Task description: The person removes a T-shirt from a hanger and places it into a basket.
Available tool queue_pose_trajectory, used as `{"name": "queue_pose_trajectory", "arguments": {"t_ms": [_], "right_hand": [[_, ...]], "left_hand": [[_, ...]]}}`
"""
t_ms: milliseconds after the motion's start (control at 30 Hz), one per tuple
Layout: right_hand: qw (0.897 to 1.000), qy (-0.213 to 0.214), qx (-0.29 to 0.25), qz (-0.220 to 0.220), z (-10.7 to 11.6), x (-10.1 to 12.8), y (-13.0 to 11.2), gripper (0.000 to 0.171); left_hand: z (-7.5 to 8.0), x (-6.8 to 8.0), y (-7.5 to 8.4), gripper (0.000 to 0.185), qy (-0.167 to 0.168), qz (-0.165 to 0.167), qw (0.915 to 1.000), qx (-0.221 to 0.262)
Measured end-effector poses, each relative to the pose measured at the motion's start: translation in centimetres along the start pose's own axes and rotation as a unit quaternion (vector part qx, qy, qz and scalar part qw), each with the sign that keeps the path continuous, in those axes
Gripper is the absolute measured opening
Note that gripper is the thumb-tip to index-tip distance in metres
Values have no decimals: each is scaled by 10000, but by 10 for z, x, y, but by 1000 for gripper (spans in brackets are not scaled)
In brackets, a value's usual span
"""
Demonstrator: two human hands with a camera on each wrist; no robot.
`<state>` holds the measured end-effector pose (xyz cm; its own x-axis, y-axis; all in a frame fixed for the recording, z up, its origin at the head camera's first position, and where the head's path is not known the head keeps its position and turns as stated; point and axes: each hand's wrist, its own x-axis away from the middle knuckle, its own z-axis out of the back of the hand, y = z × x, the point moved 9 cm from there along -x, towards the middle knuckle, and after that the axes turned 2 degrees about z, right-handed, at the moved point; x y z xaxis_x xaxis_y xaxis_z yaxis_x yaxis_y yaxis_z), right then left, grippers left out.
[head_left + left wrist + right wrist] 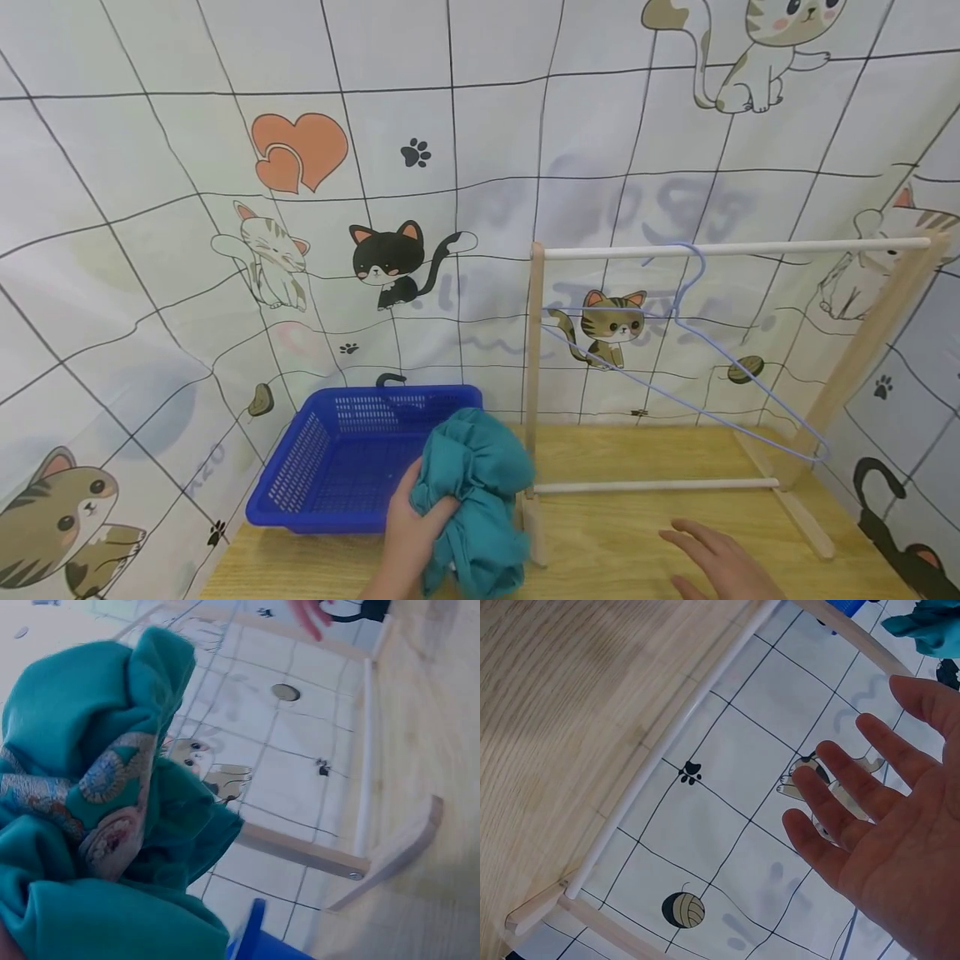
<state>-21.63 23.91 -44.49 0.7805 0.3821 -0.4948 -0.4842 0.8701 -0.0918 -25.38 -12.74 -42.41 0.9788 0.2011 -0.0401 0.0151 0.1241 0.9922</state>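
Observation:
My left hand [411, 533] grips a bunched teal cloth [476, 500] just in front of the blue basket [330, 467], beside the rack's left post. In the left wrist view the teal cloth [97, 825] fills the left side and shows a patterned patch. My right hand [720, 560] hovers open over the wooden table, fingers spread, holding nothing; in the right wrist view the right hand [877, 825] has straight, splayed fingers. A light blue wire hanger [697, 350] hangs on the top rod of the wooden drying rack [534, 375].
The wooden table [637, 533] is ringed by a cat-print cloth backdrop [225, 250]. The rack's lower rod [652, 485] and foot [802, 521] lie between my hands and the backdrop. The blue basket looks empty inside.

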Motion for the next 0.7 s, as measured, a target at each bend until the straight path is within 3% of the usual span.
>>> {"name": "queue_pose_trajectory", "arguments": {"t_ms": [300,467,700], "right_hand": [[9997,-114,-95,-180,-6,4,6,46],[9999,-42,-103,-120,-7,5,6,46],[9999,-45,-62,-94,-8,7,5,45]], "left_hand": [[24,-11,4,64,714,222,9914,1078],[28,-13,-1,60,934,432,9759,1926],[34,-15,-9,63,1364,632,9548,2565]]}}
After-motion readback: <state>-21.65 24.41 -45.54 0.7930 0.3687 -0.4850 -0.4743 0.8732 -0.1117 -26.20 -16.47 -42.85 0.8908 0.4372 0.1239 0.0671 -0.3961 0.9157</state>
